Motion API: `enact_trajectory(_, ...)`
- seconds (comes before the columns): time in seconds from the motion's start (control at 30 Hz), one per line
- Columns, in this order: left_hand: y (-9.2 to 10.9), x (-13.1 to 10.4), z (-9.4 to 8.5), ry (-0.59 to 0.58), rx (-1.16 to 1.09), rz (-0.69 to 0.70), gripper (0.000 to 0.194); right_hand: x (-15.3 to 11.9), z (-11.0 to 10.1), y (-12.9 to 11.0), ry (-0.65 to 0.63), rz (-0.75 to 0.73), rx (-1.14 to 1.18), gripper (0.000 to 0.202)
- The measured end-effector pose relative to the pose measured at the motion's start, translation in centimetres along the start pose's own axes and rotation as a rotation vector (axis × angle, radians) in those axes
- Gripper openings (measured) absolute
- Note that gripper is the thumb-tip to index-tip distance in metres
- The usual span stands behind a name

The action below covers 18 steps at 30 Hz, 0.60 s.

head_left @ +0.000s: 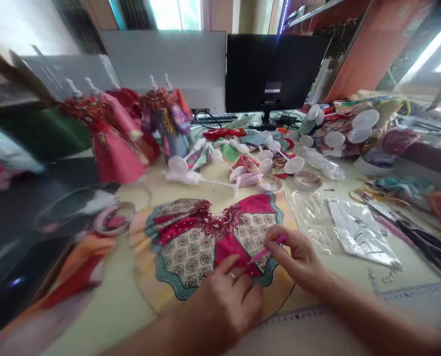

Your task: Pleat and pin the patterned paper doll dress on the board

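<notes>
A small doll skirt (194, 247) lies fanned out on a round pale-orange cloth piece (146, 287). It has magenta and cream patterned panels, a gathered top and a teal wavy border. My left hand (231, 296), with a ring on one finger, rests on the skirt's lower edge, index finger stretched out and the others slightly bent. Pinched between thumb and fingers of my right hand (294, 252) is a slim magenta pen-like stick (263, 253). Its lower tip points at the magenta panel near my left index finger; whether it touches the cloth I cannot tell.
Dressed doll stands (112, 133) stand at the back left. White doll stands and cloth scraps (242, 153) are heaped below the monitors (276, 69). On the right are a clear bag (363, 230), scissors (424, 242) and a ruler (302, 312). Tape rolls (307, 181) lie behind the skirt.
</notes>
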<state>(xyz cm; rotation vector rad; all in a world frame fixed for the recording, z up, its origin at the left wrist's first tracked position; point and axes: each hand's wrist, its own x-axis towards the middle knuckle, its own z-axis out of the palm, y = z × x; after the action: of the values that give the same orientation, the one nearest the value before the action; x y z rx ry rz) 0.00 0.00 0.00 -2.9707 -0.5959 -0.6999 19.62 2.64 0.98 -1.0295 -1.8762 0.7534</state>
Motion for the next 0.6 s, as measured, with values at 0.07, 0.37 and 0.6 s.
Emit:
enact_trajectory(0.07,0.05,0.01,0.04,-0.005,0.001,-0.007,0.011,0.14,0.11,0.08,0.006,-0.006,-0.015,0.018)
enact_trajectory(0.37,0.05,0.37,-0.40,-0.029,-0.051,-0.058,0.017,0.24,0.04,-0.10,0.002,-0.042,-0.060,0.014)
enact_trajectory(0.6,0.16,0.46,-0.47,-0.054,-0.022,-0.030,0.030,0.27,0.21,0.06,0.014,-0.047,-0.083,0.014)
